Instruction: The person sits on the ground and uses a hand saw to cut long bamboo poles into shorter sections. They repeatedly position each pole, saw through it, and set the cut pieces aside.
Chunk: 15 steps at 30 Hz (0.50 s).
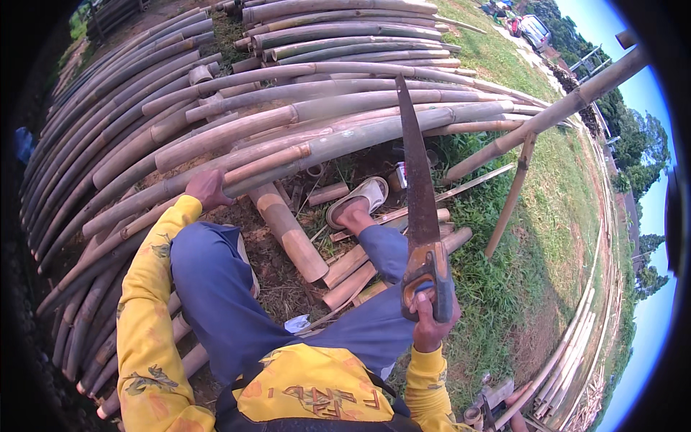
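At 9 o'clock, from my remote post, I see the left hand at the end of a pole spanning 10 to 2, stiff, probably slick, best gripped around; how those fingers close, I cannot tell. At 5, the right hand wraps its fingers around the saw by its handle, the surest hold; the blade, at 2, looks light, springy. Dirt lies at 7, sunny grass at 3.

Brown, straw-flecked dirt with short bamboo pieces and a small white scrap on top
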Tool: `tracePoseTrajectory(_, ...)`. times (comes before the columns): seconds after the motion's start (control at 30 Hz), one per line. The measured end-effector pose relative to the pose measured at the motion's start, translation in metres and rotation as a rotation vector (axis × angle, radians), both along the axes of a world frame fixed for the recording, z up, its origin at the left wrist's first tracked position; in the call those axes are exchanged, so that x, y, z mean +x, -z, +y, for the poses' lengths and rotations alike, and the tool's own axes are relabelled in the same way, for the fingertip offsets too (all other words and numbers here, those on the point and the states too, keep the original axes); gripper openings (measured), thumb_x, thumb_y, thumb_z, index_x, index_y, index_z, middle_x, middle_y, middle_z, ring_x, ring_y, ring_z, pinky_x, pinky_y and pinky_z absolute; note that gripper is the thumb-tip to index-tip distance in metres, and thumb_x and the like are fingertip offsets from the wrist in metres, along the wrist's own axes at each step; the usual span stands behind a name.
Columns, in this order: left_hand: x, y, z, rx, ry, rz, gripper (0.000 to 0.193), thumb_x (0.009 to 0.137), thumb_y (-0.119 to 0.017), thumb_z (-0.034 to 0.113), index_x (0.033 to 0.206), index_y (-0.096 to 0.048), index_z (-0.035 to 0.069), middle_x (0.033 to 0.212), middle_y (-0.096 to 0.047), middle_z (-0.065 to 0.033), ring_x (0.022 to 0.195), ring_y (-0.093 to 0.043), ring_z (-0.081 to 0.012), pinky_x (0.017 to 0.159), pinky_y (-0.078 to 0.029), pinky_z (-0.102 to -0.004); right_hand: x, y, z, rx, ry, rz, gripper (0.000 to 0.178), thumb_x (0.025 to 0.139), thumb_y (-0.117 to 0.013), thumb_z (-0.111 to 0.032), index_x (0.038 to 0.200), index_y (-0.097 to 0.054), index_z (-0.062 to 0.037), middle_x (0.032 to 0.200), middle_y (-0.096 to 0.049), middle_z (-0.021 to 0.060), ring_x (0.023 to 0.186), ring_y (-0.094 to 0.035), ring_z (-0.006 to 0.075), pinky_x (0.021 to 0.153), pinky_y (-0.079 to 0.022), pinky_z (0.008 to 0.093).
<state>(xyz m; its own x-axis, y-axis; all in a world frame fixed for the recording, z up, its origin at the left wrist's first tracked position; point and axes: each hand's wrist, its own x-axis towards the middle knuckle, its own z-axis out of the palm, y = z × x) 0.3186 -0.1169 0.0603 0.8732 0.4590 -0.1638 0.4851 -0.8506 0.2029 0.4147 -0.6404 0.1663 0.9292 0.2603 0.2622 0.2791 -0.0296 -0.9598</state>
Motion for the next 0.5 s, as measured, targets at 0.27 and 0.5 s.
tracePoseTrajectory(0.27,-0.015,0.002,0.001,0.000,-0.006,-0.029,0.072,0.064,-0.088,0.038,0.120,-0.063,0.000,0.102,-0.072,-0.0259,0.100,-0.069,-0.0436,0.089,-0.054,-0.0506,0.073,0.087,0.140,-0.048,-0.290,-0.134,0.014,0.089,-0.076,-0.002,0.095,-0.064,-0.0004,0.069,-0.059,0.0035,0.058,-0.055,0.0100,0.055,-0.045,0.0272)
tracePoseTrajectory(0.5,-0.004,0.006,-0.003,-0.022,0.007,-0.011,0.073,0.064,-0.087,0.036,0.124,-0.062,0.001,0.106,-0.071,-0.0260,0.101,-0.068,-0.0440,0.090,-0.054,-0.0505,0.082,0.123,0.154,-0.106,-0.327,-0.133,0.020,0.087,-0.078,-0.004,0.087,-0.058,-0.0024,0.062,-0.056,0.0035,0.051,-0.055,0.0154,0.052,-0.044,0.0311)
